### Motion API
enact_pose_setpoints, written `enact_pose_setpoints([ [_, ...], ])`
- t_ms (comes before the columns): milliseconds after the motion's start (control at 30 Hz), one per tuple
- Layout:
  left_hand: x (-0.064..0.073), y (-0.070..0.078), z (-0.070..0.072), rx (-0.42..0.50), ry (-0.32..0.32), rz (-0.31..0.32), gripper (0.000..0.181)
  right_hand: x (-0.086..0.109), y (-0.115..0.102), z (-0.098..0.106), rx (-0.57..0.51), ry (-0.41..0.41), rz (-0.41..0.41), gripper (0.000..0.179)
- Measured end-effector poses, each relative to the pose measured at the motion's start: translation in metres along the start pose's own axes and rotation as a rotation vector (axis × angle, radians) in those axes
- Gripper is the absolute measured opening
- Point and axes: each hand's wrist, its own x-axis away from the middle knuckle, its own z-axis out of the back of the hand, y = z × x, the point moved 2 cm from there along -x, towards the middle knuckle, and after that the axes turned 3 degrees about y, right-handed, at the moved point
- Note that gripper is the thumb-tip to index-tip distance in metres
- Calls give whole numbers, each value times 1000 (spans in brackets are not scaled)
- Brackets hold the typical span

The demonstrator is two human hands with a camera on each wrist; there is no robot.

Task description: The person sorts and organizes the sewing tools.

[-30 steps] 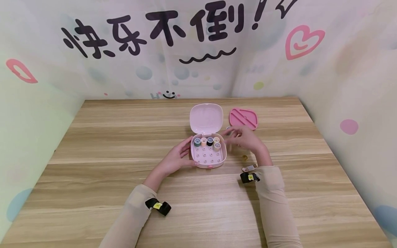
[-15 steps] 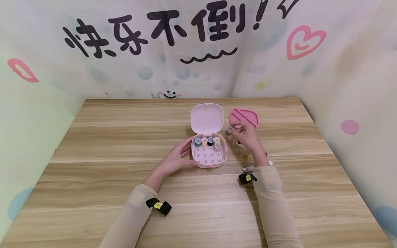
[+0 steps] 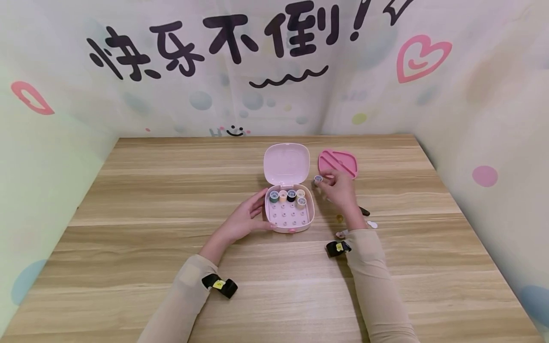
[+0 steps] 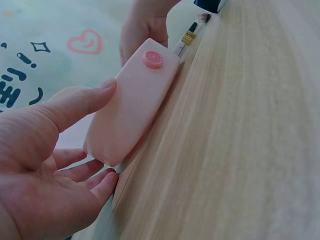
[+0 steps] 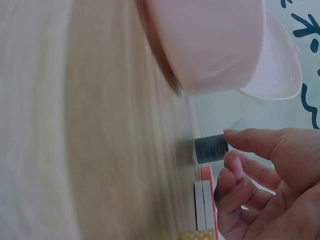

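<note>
A pale pink sewing box (image 3: 279,229) stands with its lid (image 3: 286,164) raised. In its back rows sit several thread spools, among them a green one (image 3: 274,196), a black one (image 3: 291,195) and a beige one (image 3: 301,203); the front pegs are bare. My left hand (image 3: 240,220) holds the box's left side, thumb on the front wall by the pink button (image 4: 153,59), fingers around the corner. Right of the box, my right hand (image 3: 340,190) pinches a dark grey thread spool (image 5: 211,149) between thumb and finger, its lower end at or near the tabletop.
A darker pink tray (image 3: 348,162) lies behind my right hand. Near that wrist are a small gold piece (image 3: 340,218), a black item (image 3: 364,211), a white flat piece (image 3: 372,224) and a small pale item (image 3: 340,234). A printed cloth hangs behind the table.
My right hand has moved from beside the box's right wall to the grey spool and now pinches it. The left hand stays on the box.
</note>
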Motion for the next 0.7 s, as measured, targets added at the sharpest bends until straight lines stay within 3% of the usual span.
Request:
enact_pose_setpoints([
  [233,0,-1,0,7,-3,-16,101,0,-2,-1,135,45,10,29],
  [700,1,-1,0,6,4,7,102,6,-19,9,131,16,1,31],
])
